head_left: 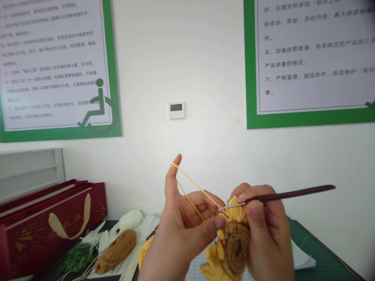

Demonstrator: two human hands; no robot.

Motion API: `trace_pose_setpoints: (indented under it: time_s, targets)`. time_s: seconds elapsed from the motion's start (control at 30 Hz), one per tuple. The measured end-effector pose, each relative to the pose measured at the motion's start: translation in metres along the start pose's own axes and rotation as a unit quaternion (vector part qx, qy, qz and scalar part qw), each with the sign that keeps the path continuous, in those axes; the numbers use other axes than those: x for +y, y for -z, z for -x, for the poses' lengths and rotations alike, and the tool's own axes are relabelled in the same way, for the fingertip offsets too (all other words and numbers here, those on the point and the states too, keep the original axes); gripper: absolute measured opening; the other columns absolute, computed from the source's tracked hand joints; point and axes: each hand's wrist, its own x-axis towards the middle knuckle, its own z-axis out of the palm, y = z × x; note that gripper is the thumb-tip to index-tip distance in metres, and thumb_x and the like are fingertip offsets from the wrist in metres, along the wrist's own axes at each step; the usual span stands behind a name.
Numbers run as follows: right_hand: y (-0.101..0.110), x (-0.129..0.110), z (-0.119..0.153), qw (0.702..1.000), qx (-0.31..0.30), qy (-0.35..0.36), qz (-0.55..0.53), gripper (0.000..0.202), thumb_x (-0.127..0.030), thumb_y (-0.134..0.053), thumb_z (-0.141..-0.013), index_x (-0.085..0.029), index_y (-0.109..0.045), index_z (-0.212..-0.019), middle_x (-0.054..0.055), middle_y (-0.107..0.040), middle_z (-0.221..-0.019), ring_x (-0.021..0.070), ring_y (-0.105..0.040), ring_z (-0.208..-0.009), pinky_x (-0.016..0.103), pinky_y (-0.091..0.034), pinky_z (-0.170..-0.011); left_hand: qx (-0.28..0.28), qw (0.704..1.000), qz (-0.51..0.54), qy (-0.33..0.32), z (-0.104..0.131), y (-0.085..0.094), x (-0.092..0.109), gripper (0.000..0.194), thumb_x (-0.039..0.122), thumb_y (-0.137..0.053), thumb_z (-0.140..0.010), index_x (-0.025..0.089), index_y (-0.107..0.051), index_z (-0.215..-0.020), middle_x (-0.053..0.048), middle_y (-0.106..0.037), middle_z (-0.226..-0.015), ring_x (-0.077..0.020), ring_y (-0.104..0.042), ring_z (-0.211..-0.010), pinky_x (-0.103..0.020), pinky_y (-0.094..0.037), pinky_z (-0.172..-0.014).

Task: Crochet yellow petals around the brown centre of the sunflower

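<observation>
Thumb and fingers of my left hand [187, 222] pinch the edge of a crocheted flower [236, 249] with a round brown centre and yellow petals. Yellow yarn [196, 183] loops over its raised index finger and runs down to the stitches. My right hand [266, 230] grips a crochet hook [290, 194] with a dark handle, which sticks out to the right. The hook's thin metal tip meets the yarn at a yellow petal, close to the left fingertips. Part of the flower is hidden behind the hands.
Dark red gift bags [58, 234] stand at the left. Near them lie a brown yarn skein [117, 249], green yarn [76, 257] and white yarn [130, 219]. A green cutting mat [319, 249] and white paper [301, 255] lie at the right. Behind is a wall with green-framed posters [252, 78].
</observation>
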Motion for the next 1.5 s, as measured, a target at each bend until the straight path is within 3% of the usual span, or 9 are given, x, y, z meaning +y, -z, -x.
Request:
trace_pose_setpoints:
  time_s: [0.3,0.43,0.63,0.77,0.97,1.17,1.37,1.5]
  targets:
    - [-0.002,-0.002,-0.004,1.0,-0.009,-0.022,-0.018,0.021,-0.034,-0.052,-0.106,-0.026,-0.062,-0.089,-0.002,-0.059,-0.08,0.0113,-0.052,-0.062,0.021,-0.045,-0.052,0.018,1.0,0.001,0.003,-0.001,-0.002,0.0,0.129,0.006,-0.085,-0.081,0.049,0.009,-0.158,0.001,-0.078,-0.083,-0.0175,-0.069,-0.07,-0.034,-0.052,-0.072]
    - [0.0,-0.005,-0.008,1.0,-0.022,-0.011,-0.01,0.019,-0.032,-0.054,-0.105,-0.026,-0.063,-0.09,-0.002,-0.06,-0.079,0.0116,-0.055,-0.063,0.021,-0.047,-0.054,0.016,1.0,0.002,0.0,-0.001,-0.002,0.0,0.127,0.004,-0.084,-0.082,0.046,0.008,-0.159,0.0,-0.078,-0.082,-0.0139,-0.066,-0.067,-0.03,-0.051,-0.07]
    - [0.005,-0.007,-0.011,0.994,-0.095,-0.033,-0.037,0.019,-0.032,-0.054,-0.105,-0.026,-0.065,-0.092,0.0,-0.059,-0.084,0.0135,-0.057,-0.07,0.025,-0.046,-0.059,0.032,0.999,-0.011,0.008,0.001,-0.006,0.005,0.125,0.006,-0.085,-0.082,0.044,0.006,-0.159,0.0,-0.077,-0.08,-0.0111,-0.062,-0.062,-0.022,-0.052,-0.062]
    - [0.006,-0.007,-0.009,0.993,-0.082,-0.065,-0.06,0.019,-0.035,-0.053,-0.105,-0.026,-0.063,-0.092,0.001,-0.061,-0.086,0.0147,-0.057,-0.07,0.028,-0.046,-0.061,0.045,0.999,-0.01,0.007,0.001,-0.011,0.007,0.122,0.006,-0.083,-0.083,0.043,0.006,-0.159,0.001,-0.075,-0.079,-0.0103,-0.058,-0.057,-0.017,-0.049,-0.052]
    - [0.007,-0.006,-0.011,0.995,-0.074,-0.056,-0.033,0.018,-0.035,-0.054,-0.105,-0.026,-0.062,-0.091,-0.001,-0.061,-0.084,0.0119,-0.054,-0.063,0.026,-0.044,-0.057,0.077,0.996,-0.024,-0.039,0.001,-0.017,0.003,0.112,0.011,-0.081,-0.085,0.04,-0.002,-0.159,0.003,-0.074,-0.075,-0.011,-0.059,-0.057,-0.017,-0.048,-0.052]
    - [0.009,-0.005,-0.013,0.996,-0.073,-0.044,-0.019,0.018,-0.034,-0.054,-0.105,-0.026,-0.062,-0.091,-0.001,-0.061,-0.084,0.0119,-0.055,-0.065,0.025,-0.045,-0.057,0.083,0.995,-0.031,-0.043,0.001,-0.017,0.001,0.111,0.011,-0.081,-0.084,0.04,-0.004,-0.158,0.003,-0.073,-0.075,-0.0128,-0.061,-0.059,-0.022,-0.05,-0.056]
    - [0.009,-0.004,-0.013,0.996,-0.074,-0.04,-0.003,0.018,-0.034,-0.054,-0.105,-0.026,-0.062,-0.091,-0.001,-0.061,-0.084,0.0112,-0.053,-0.065,0.022,-0.042,-0.054,0.036,0.997,-0.06,0.012,0.001,-0.007,0.003,0.115,0.015,-0.083,-0.085,0.043,0.0,-0.16,0.001,-0.075,-0.084,-0.0077,-0.053,-0.053,-0.018,-0.046,-0.053]
    - [0.011,-0.004,-0.014,0.997,-0.078,-0.028,0.01,0.017,-0.033,-0.055,-0.105,-0.026,-0.063,-0.091,-0.001,-0.06,-0.084,0.0124,-0.054,-0.068,0.023,-0.041,-0.055,-0.003,0.999,-0.024,0.032,0.0,-0.002,0.001,0.121,0.017,-0.087,-0.082,0.048,-0.001,-0.16,0.001,-0.073,-0.085,-0.0063,-0.054,-0.053,-0.017,-0.04,-0.054]
